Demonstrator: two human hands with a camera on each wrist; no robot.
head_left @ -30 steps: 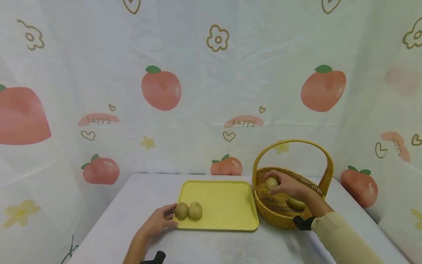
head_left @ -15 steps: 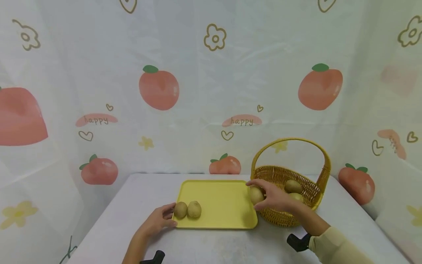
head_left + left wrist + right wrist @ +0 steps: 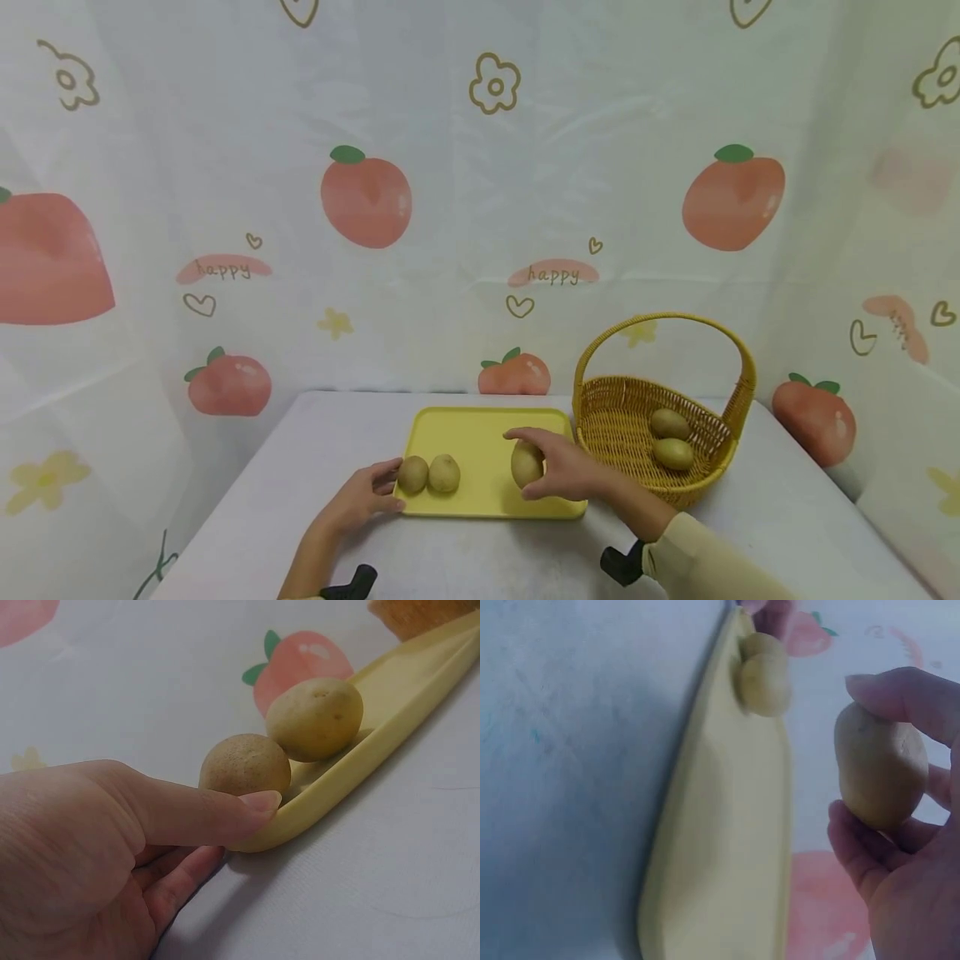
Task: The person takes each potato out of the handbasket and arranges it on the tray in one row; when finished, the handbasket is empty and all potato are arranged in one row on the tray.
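A potato (image 3: 881, 765) is pinched between the thumb and fingers of my right hand (image 3: 566, 467), held over the right half of a yellow tray (image 3: 487, 500). Two more potatoes sit side by side at the tray's left end: a browner one (image 3: 247, 765) by the edge and a paler one (image 3: 315, 720) touching it. My left hand (image 3: 363, 500) grips the left end of the tray, its thumb (image 3: 232, 814) along the rim at the near corner and the other fingers partly hidden behind the thumb. Two potatoes, a back one (image 3: 670, 423) and a front one (image 3: 673, 454), lie inside a wicker basket (image 3: 615, 408).
The basket stands right beside the tray's right end, its tall arched handle (image 3: 667, 317) rising above it. A white cloth (image 3: 480, 558) covers the table, and a curtain (image 3: 450, 200) printed with fruit closes off the back and sides.
My right hand has carried the potato up out of the basket and leftward over the tray. The left hand and the two potatoes on the tray stay in place.
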